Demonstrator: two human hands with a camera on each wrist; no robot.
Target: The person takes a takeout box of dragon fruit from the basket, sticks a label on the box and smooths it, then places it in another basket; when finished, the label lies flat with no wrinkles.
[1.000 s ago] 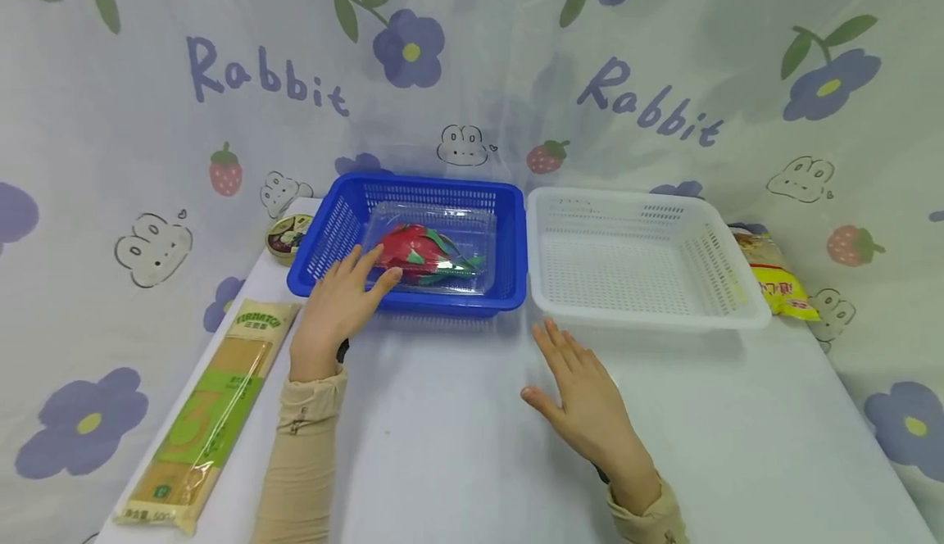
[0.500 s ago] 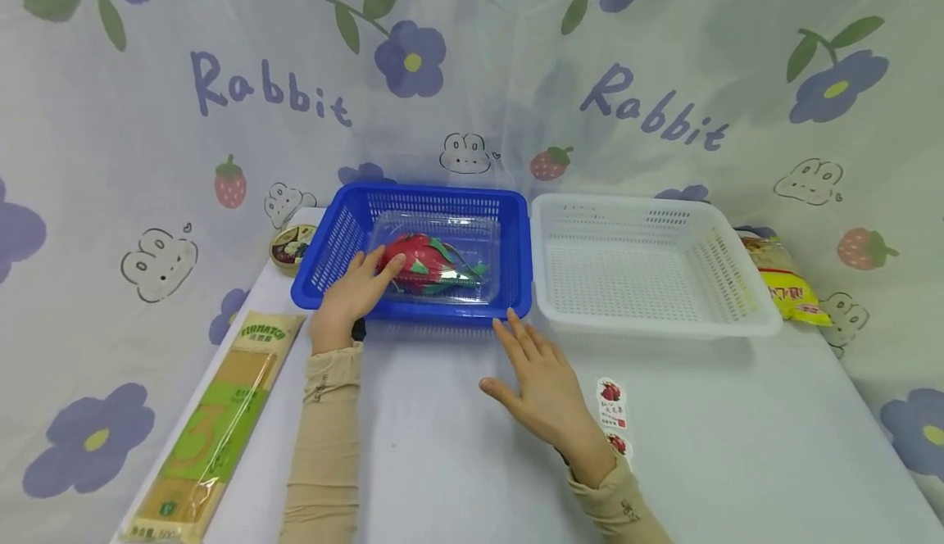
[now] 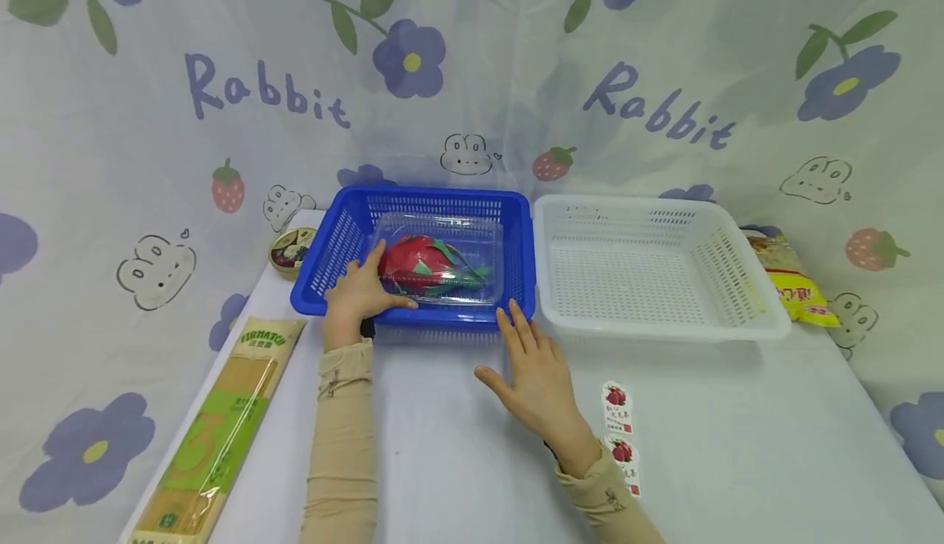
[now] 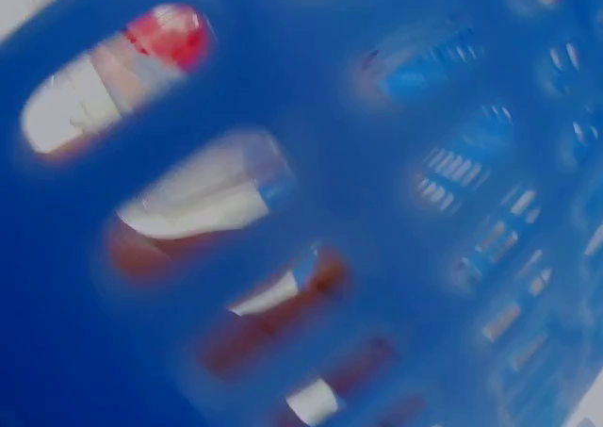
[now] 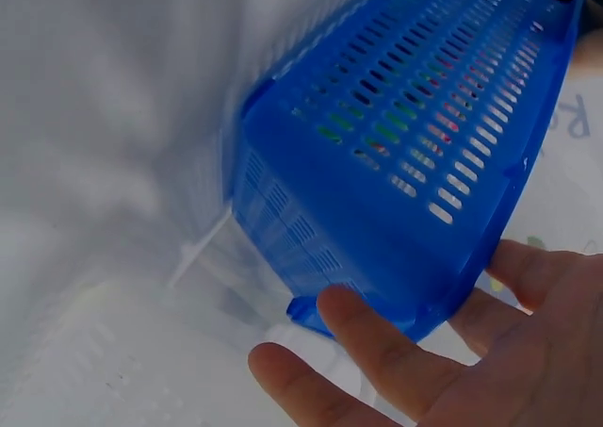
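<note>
In the head view, a blue plastic basket [image 3: 335, 253] holds a clear plastic box [image 3: 488, 237] with a red and green dragon fruit [image 3: 419, 264] inside. My left hand [image 3: 359, 292] reaches over the basket's front left rim, fingers spread at the box's left end and thumb near its front edge; a firm hold does not show. The left wrist view is filled by the blurred slotted basket wall [image 4: 349, 201]. My right hand [image 3: 540, 384] is extended at the basket's front right corner. In the right wrist view, its fingers [image 5: 377, 352] lie spread beside the rim, contact unclear.
A white basket [image 3: 660, 331] stands right of the blue one. Two dragon fruit stickers [image 3: 618, 409] lie in front of it. A noodle pack [image 3: 221, 429] lies left, a round tin [image 3: 289, 251] behind it. A yellow bag [image 3: 800, 294] sits far right.
My left hand has moved right and further to the box's end, its thumb lowering to the front. My right hand has shifted left to the blue basket's corner, uncovering the stickers.
</note>
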